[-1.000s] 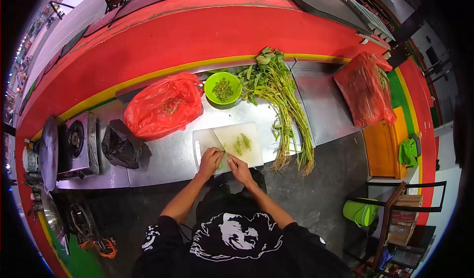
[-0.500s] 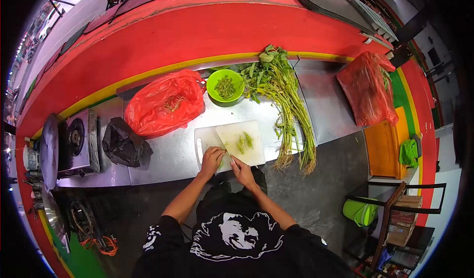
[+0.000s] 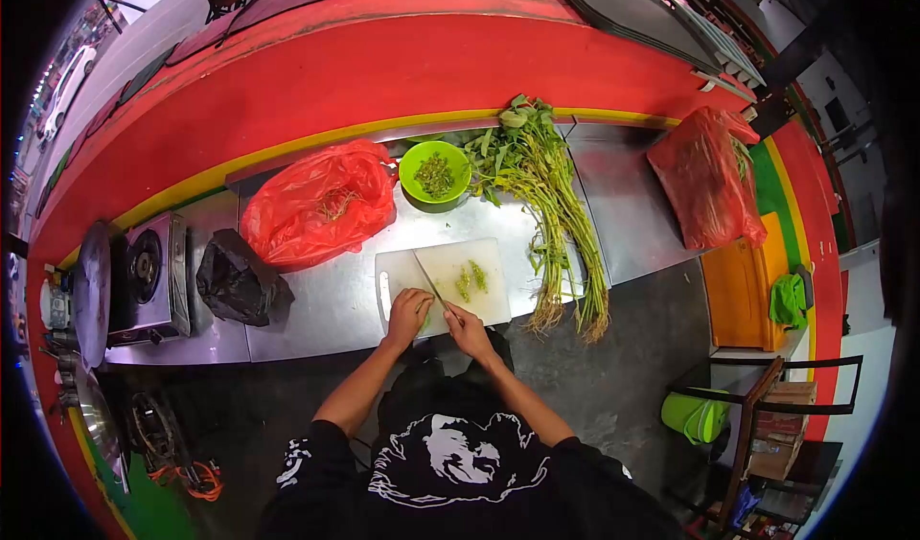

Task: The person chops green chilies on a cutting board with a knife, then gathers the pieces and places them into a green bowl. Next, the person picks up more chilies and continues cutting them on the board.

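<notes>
My right hand [image 3: 466, 330] is closed round the handle of a kitchen knife [image 3: 428, 275]. Its long blade slants up and left across the white cutting board [image 3: 391, 264]. Just left of the blade, my left hand [image 3: 409, 314] has its fingers curled down on green vegetable stems [image 3: 423, 323], mostly hidden under the hand. Two small heaps of chopped green stems [image 3: 478, 275] lie on the board right of the knife. Beyond the board, a lime-green bowl [image 3: 409, 169] holds more cut pieces. A bundle of leafy stems with roots [image 3: 559, 224] lies to the right.
Left of the bowl sits an open red plastic bag [image 3: 287, 216] with root scraps inside. Farther left are a black plastic bag [image 3: 235, 276] and a gas stove [image 3: 158, 272]. A full red bag [image 3: 704, 181] stands at the counter's right end. A red wall [image 3: 383, 70] runs behind.
The knife has shifted slightly left, closer to my left hand, and its blade has turned. My left hand stays in nearly the same place. The whole view has shifted a little.
</notes>
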